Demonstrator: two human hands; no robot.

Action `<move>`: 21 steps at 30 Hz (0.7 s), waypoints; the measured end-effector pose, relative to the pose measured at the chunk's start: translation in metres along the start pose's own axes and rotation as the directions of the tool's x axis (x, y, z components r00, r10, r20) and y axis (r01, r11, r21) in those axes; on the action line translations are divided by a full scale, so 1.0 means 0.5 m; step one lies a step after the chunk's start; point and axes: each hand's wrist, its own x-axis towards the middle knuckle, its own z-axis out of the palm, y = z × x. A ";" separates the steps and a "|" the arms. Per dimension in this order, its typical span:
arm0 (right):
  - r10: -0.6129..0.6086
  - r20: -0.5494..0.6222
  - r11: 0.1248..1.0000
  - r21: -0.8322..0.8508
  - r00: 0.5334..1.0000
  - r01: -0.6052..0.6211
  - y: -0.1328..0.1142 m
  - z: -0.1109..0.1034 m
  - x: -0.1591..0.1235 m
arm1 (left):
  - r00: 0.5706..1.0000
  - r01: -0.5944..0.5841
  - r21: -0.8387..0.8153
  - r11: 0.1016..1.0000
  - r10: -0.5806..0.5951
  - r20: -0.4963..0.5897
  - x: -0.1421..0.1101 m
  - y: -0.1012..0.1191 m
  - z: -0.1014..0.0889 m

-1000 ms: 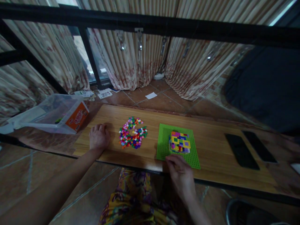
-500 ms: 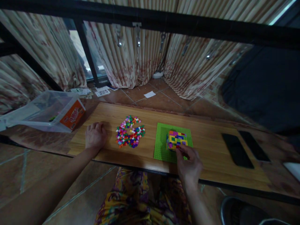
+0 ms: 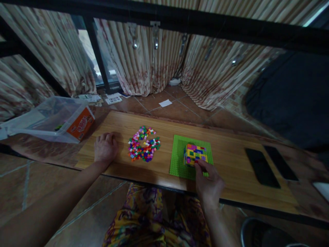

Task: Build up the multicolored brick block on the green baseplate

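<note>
The near right corner of a green baseplate (image 3: 177, 166) is hidden by the right hand (image 3: 208, 180), and part of the near side of the multicoloured build (image 3: 195, 152) set on the baseplate is covered by its fingers. The contents of a clear tub (image 3: 56, 128), placed well left of the baseplate, are blurred by its walls; only a small green piece (image 3: 58, 127) is made out. A round dark container (image 3: 259, 235), nearer the person and right of the baseplate, is cut off by the frame. The right thumb and forefinger are brought close together at the build's near edge, where a speck of red is glimpsed; whether a brick is pinched there cannot be told. The left hand (image 3: 105, 147) is rested on the table (image 3: 231, 161), well left of the baseplate, its fingers loosely curled and their tips tucked out of sight; whether anything is held beneath cannot be told. Loose bricks (image 3: 144, 151) are spread between that hand and the baseplate. Two dark slabs (image 3: 262, 168) are laid right of the baseplate.
</note>
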 end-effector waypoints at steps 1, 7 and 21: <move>-0.009 0.000 1.000 -0.009 1.000 0.009 0.000 0.001 0.001 | 1.000 -0.001 -0.001 1.000 0.001 -0.001 0.000 0.000 0.000; 0.049 0.009 0.998 -0.039 0.999 -0.049 -0.003 0.003 0.007 | 1.000 -0.001 0.007 1.000 0.001 0.000 0.000 -0.002 0.002; 0.237 -0.022 0.971 -0.027 0.971 -0.238 -0.040 0.009 0.009 | 1.000 0.003 0.023 1.000 -0.003 0.000 -0.004 0.003 -0.003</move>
